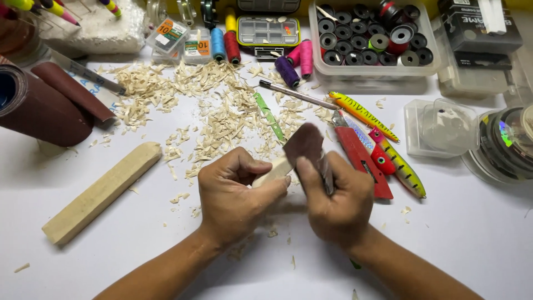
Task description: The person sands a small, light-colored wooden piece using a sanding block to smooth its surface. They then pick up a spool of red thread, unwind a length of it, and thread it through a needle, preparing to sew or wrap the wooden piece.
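Wood piece: small pale carved blank, mid-bench near the front edge, between both hands.
Left hand: fingers curled tight around the blank.
Right hand: fingers pinched shut on a maroon sandpaper scrap, touching the blank's end.
Around: shavings behind; wood block toward the left edge; red knife and lures just right.

Bare white table surface lies open right of and below the hands. Ahead, pale wood shavings and painted fishing lures obstruct; a long pale wooden block blocks the left.
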